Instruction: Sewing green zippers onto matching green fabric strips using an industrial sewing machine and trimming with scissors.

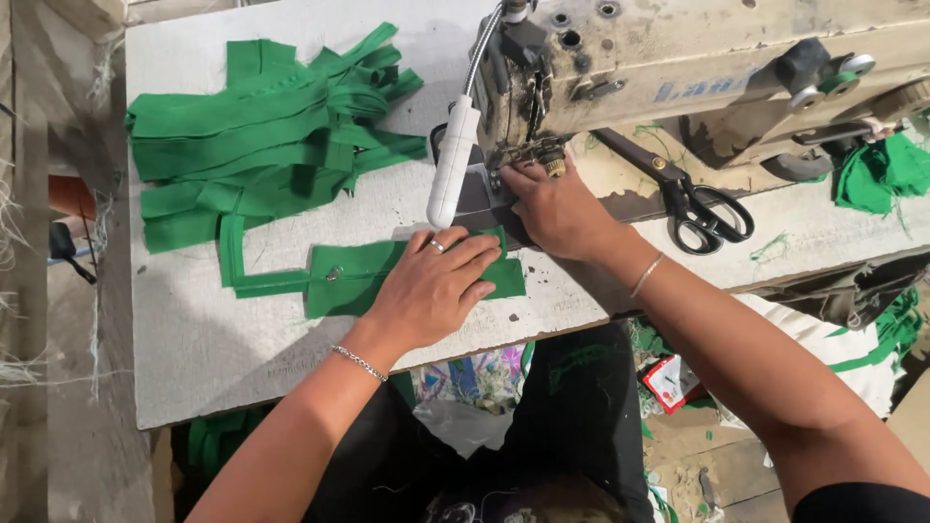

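Green piece (363, 276): it lies flat on the white table (223, 349) at the centre of the frame, its right end tucked under the machine's needle area, a narrow strap running off its left end.
Left hand (431, 291): you press it palm down on the piece, fingers spread and flat; it grips nothing, it only pins the cloth. Keep that pressure even so the fabric feeds straight.
Right hand (557, 208): it rests just right of the presser foot (528, 155), fingers curled down on the cloth edge. Whether they pinch the fabric or merely press it, I cannot tell. Keep the fingertips clear of the needle.
Sewing machine (697, 58): it fills the upper right of the frame, worn and cream-coloured, with a white lamp tube (452, 160) hanging just left of the needle.
Scissors (693, 199): black-handled, they lie closed on the machine bed right of your right hand, near but apart from it.
Pile of green strips (271, 136): it sits in the upper left of the frame, well apart from both hands.
Green scraps (882, 174): bunched at the right edge.
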